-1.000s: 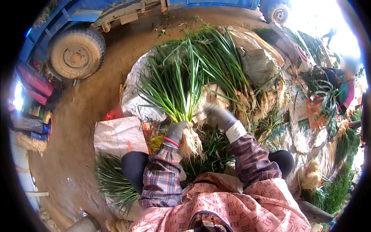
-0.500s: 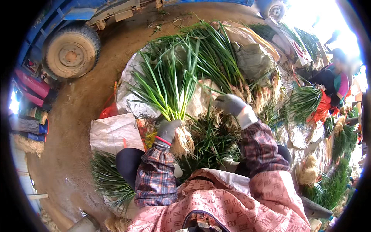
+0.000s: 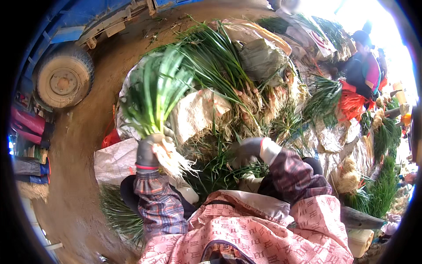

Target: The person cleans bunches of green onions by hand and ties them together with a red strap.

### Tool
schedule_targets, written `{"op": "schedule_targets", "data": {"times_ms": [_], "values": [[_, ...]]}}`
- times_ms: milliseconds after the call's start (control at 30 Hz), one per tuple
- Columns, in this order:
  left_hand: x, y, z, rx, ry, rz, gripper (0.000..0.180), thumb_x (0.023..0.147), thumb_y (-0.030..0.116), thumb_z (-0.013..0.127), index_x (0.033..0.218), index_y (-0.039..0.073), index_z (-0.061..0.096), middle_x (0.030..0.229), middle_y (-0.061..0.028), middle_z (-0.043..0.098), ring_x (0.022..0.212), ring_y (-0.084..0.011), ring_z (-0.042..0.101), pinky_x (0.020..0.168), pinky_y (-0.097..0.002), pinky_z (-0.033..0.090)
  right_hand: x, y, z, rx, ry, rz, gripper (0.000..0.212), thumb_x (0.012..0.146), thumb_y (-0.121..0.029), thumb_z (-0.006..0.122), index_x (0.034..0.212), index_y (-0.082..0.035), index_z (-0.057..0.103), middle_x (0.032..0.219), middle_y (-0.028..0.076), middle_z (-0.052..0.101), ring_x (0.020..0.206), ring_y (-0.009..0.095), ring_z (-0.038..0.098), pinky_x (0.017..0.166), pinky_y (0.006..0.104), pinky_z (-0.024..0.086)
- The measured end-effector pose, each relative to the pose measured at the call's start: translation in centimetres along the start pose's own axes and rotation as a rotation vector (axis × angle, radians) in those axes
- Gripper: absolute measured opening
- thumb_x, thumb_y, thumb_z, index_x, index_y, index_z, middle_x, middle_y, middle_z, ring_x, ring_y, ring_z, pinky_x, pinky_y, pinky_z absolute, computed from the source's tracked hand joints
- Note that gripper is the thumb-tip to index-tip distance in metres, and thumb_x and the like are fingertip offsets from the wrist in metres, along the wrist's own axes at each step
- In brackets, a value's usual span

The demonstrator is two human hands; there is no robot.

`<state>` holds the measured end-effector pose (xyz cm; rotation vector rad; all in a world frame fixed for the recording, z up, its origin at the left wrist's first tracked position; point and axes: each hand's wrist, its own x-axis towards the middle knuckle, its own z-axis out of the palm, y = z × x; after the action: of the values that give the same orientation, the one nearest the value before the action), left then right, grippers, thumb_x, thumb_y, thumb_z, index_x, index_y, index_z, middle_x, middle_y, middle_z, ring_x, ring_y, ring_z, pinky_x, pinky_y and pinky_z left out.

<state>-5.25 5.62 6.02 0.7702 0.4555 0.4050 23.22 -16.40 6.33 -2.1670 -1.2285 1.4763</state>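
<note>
Head view: left grip (image 3: 148, 151) closed round scallions (image 3: 157, 97); right grip (image 3: 247, 152) (blurred) I cannot tell.

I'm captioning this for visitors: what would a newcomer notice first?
Probably the bunch of green onions held upright, roots down, in the gloved left hand, left of centre. Next, the pink patterned cloth across the bottom, then the big wheel at upper left.

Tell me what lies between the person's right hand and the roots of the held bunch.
In the head view, jumbled green leaves lie between the right hand and the bunch's roots.
</note>
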Motion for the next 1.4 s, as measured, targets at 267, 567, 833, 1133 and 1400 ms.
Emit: {"op": "schedule_targets", "data": {"times_ms": [267, 567, 833, 1133, 1400], "values": [[4.9, -5.5, 1.0, -0.172, -0.038, -0.220, 0.028, 0.082, 0.021, 0.067, 0.098, -0.002, 0.064, 0.076, -0.0108, 0.066, 0.064, -0.0236, 0.065, 0.061, -0.0355, 0.056, 4.0, 4.9, -2.4, -0.245, 0.539, 0.480, 0.066, 0.090, -0.064, 0.047, 0.103, -0.004, 0.072, 0.097, 0.019, 0.070, 0.092, 0.034, 0.068, 0.084, 0.0416, 0.053], [6.8, -11.8, 1.7, -0.402, 0.037, -0.343, 0.022, 0.081, 0.014, 0.066, 0.063, 0.010, 0.053, 0.061, -0.0078, 0.063, 0.054, -0.0235, 0.064, 0.064, -0.0371, 0.056, 5.7, -4.1, 3.5, -0.487, 0.737, -0.526, 0.023, 0.091, -0.034, 0.060, 0.085, -0.013, 0.067, 0.078, 0.012, 0.064, 0.070, 0.032, 0.065, 0.064, 0.0443, 0.052], [5.9, -10.9, 1.7, -0.332, -0.066, -0.235, 0.019, 0.080, 0.023, 0.066, 0.084, 0.004, 0.064, 0.073, -0.0186, 0.069, 0.070, -0.0322, 0.068, 0.076, -0.0449, 0.056, 12.5, -1.5, -7.0, -0.430, 0.786, 0.321, 0.050, 0.082, -0.042, 0.064, 0.119, -0.009, 0.055, 0.103, 0.020, 0.067, 0.095, 0.037, 0.066, 0.084, 0.0490, 0.049], [6.1, -10.1, 1.6, -0.327, -0.145, -0.126, 0.034, 0.086, 0.024, 0.063, 0.105, -0.005, 0.066, 0.092, -0.0168, 0.070, 0.084, -0.0317, 0.068, 0.088, -0.0439, 0.053, 5.1, -5.5, -8.6, -0.455, 1.078, -0.217, 0.014, 0.082, -0.024, 0.066, 0.084, -0.010, 0.069, 0.077, 0.012, 0.067, 0.071, 0.029, 0.066, 0.067, 0.0408, 0.054], [5.3, -8.7, 1.3, -0.294, 0.004, -0.201, 0.027, 0.084, 0.024, 0.062, 0.078, -0.002, 0.067, 0.072, -0.0189, 0.068, 0.068, -0.0294, 0.068, 0.070, -0.0394, 0.058, 8.5, -6.0, 3.2, 0.745, 0.147, -0.453, 0.057, 0.098, -0.026, 0.057, 0.140, 0.006, 0.035, 0.126, 0.015, 0.057, 0.116, 0.025, 0.059, 0.097, 0.0343, 0.046]]}}
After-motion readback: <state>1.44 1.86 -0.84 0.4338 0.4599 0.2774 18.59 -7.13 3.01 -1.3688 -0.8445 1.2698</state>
